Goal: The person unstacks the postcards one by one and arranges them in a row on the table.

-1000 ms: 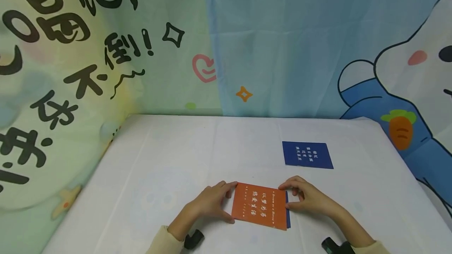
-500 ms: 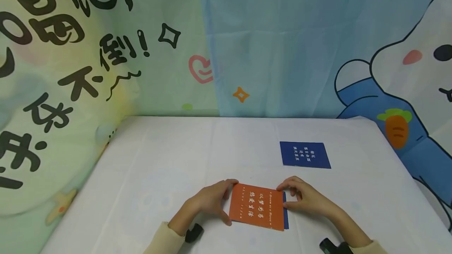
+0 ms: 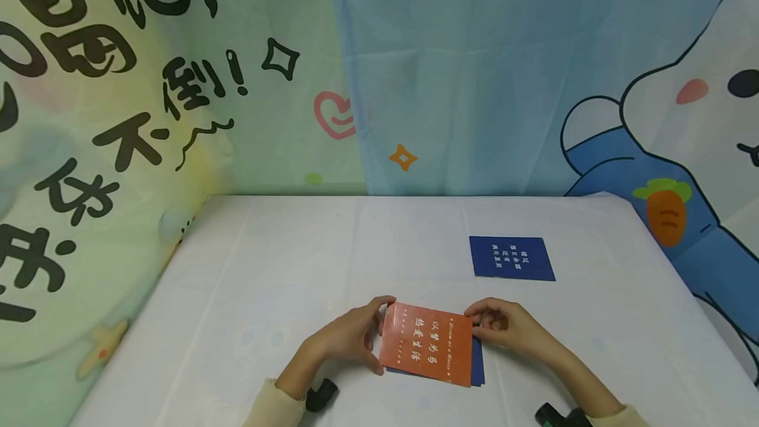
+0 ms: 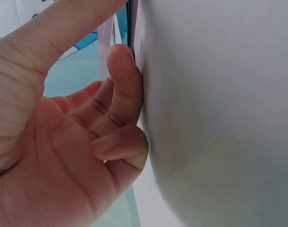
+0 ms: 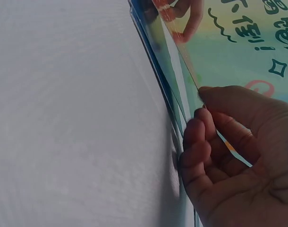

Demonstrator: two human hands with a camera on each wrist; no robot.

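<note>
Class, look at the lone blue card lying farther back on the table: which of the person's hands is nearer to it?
Right. The right hand grips the orange card's right edge, just in front of the blue card. The left hand grips the opposite edge, farther away.

The right hand (image 5: 238, 156) occupies the lower right of the view, fingers (image 5: 196, 142) curled, thumb and fingertips pinching the raised edge of the orange card (image 5: 174, 28). A blue card (image 5: 156, 61) lies beneath it on the white tabletop (image 5: 68, 123). Another fingertip touches the orange card's far end. A printed backdrop (image 5: 248, 42) stands behind.
</note>
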